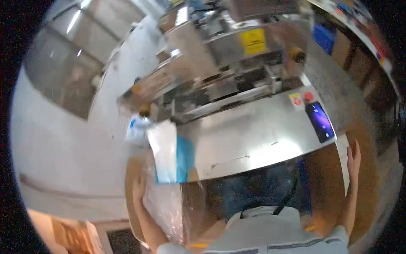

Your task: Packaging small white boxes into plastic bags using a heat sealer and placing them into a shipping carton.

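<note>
Your left hand [138, 187] is beside the clear plastic bag [163, 211], which is crinkled, glossy and streaked with glints, near the left corner of the metal table [237, 135]; blur hides its fingers, so you cannot tell their state. At the table's left end lies a flat white-and-blue packet [165, 150], blue toward the table's middle. Your right hand [354, 160], fingers straight and slightly parted, is just off the table's right end, near a black phone [320, 122], its screen lit purple.

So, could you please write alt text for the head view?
A person's open, empty right hand is beside a shiny metal worktable bearing a black, purple-lit rectangular phone; the blurred left hand is beside a crinkled, clear plastic bag.
</note>
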Demonstrator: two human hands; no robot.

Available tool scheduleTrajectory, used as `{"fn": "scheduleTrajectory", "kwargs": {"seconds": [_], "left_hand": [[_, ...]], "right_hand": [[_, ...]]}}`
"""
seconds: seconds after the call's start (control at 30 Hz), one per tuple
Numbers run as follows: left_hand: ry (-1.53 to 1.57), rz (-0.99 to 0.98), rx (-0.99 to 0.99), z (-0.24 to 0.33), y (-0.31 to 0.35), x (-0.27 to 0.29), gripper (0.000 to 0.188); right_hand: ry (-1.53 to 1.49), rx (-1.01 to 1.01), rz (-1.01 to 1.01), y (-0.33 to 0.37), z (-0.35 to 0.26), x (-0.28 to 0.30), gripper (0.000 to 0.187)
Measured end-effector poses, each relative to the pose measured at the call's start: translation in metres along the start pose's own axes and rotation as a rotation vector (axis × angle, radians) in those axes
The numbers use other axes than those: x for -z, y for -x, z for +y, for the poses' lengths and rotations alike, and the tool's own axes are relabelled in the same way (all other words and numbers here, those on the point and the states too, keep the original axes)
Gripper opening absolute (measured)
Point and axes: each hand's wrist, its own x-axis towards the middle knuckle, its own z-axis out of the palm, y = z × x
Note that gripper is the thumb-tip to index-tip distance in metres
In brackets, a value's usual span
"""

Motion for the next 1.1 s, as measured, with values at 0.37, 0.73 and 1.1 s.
{"fn": "scheduleTrajectory", "kwargs": {"seconds": [0.37, 0.73, 1.1], "left_hand": [[0.219, 0.497, -0.215, 0.203, -0.073, -0.096, 0.036], [0.235, 0.320, -0.643, 0.330, 0.043, -0.077, 0.016], [0.549, -0.336, -0.649, 0.384, 0.170, -0.150, 0.016]], "right_hand": [[-0.161, 0.246, -0.193, 0.050, -0.217, -0.098, 0.055], [-0.066, 0.575, -0.379, 0.060, -0.304, -0.160, 0.058], [-0.048, 0.639, -0.866, 0.095, -0.364, -0.186, 0.007]]}}
